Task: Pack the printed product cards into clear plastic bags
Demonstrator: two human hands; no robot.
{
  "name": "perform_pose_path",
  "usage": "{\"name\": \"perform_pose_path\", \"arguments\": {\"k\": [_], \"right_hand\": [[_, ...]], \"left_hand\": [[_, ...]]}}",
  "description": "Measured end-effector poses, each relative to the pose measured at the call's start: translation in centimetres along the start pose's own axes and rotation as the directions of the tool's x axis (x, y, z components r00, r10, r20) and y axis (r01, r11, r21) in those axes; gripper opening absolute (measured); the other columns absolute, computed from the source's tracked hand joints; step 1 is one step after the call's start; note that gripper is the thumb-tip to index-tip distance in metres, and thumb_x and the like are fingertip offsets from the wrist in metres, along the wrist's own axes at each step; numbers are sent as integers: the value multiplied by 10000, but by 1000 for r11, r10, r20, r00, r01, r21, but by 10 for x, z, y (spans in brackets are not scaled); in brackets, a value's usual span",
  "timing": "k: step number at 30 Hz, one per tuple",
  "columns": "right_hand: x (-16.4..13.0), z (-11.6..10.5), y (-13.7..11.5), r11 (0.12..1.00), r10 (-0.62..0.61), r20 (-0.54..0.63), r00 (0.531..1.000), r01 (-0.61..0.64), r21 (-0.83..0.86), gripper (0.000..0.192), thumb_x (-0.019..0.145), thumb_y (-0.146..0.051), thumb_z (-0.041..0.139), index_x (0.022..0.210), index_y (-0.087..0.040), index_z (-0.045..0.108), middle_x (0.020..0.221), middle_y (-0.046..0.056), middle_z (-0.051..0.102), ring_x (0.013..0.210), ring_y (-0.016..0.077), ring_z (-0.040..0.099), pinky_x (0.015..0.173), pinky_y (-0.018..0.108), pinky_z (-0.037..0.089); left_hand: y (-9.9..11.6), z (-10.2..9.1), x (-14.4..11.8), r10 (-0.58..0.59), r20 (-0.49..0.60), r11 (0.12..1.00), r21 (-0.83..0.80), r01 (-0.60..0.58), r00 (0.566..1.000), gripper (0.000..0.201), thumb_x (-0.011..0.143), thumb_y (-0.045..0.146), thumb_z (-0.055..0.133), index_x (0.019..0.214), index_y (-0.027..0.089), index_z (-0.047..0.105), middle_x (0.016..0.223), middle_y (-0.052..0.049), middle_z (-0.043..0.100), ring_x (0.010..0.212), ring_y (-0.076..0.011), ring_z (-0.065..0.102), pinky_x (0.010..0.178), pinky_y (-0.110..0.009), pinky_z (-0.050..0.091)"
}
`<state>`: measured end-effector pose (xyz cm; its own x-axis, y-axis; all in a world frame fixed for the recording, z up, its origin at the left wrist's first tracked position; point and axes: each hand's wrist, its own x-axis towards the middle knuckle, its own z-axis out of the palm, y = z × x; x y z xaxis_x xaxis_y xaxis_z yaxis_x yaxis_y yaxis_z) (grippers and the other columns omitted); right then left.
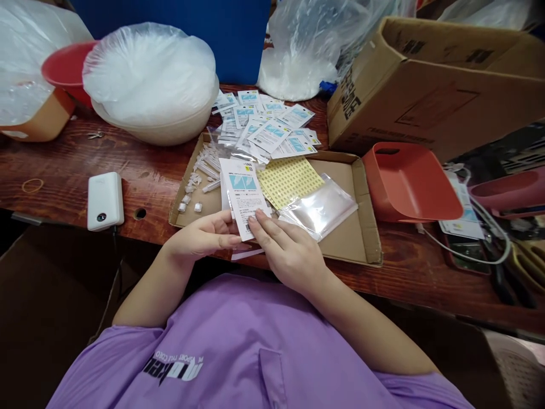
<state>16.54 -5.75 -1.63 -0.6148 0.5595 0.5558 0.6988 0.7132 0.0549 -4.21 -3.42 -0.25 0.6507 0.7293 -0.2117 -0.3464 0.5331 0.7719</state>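
A white printed card with blue pictures is held upright over the front edge of a shallow cardboard tray. My left hand grips its lower left edge between thumb and fingers. Laid across the card's lower right corner are the fingers of my right hand. A clear sheet edge shows below the card. Inside the tray lie a yellow sheet of small round stickers, a stack of clear plastic bags and small clear plastic pieces. Behind the tray is a pile of packed cards.
On the left stand a white power bank with a cable and a bowl holding a filled plastic bag. To the right are an orange-red bin, a large cardboard box and scissors. A rubber band lies far left.
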Motion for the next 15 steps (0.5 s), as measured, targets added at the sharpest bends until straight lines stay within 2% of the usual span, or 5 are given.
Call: {"name": "perform_pose_path", "arguments": {"k": [4, 7, 9, 12, 15], "right_hand": [[4, 4, -3, 1000, -12, -20, 1000, 12, -5, 394, 897, -123, 449, 1282, -106, 528, 1252, 128, 616, 1003, 200, 637, 862, 315, 507], [6, 8, -6, 1000, -8, -38, 999, 9, 22, 442, 870, -101, 471, 1311, -107, 503, 1217, 112, 642, 956, 189, 645, 836, 303, 510], [7, 11, -8, 1000, -12, -40, 999, 13, 26, 443, 862, -104, 489, 1304, -106, 509, 1200, 105, 653, 926, 186, 648, 806, 300, 512], [9, 14, -11, 1000, -19, -44, 999, 20, 21, 390, 863, -119, 503, 1250, -111, 555, 1199, 96, 655, 897, 182, 642, 783, 300, 508], [11, 15, -15, 999, -29, -30, 999, 30, 39, 353, 862, -142, 535, 1210, -121, 591, 1198, 93, 656, 864, 181, 638, 783, 305, 510]], "left_hand": [[1, -3, -3, -13, -10, 997, -75, 12, 1000, 438, 716, 94, 695, 1138, 205, 653, 1248, -98, 625, 1155, -247, 588, 949, -352, 489], [-1, 0, 0, 1, -115, 997, -82, -10, 993, 327, 741, 140, 681, 1061, 201, 682, 1120, -79, 689, 1028, -220, 654, 931, -351, 493], [-4, 2, 4, 42, -215, 997, -57, -56, 976, 276, 742, 171, 682, 1016, 198, 693, 1040, -65, 715, 985, -214, 667, 932, -349, 487], [-10, 4, 11, 127, -343, 992, 37, -122, 931, 282, 757, 207, 668, 1038, 200, 684, 1026, -53, 720, 1028, -215, 647, 951, -333, 472], [-14, 2, 12, 214, -393, 974, 159, -163, 894, 283, 788, 238, 642, 1068, 206, 672, 1091, -48, 703, 1086, -212, 618, 973, -316, 457]]}}
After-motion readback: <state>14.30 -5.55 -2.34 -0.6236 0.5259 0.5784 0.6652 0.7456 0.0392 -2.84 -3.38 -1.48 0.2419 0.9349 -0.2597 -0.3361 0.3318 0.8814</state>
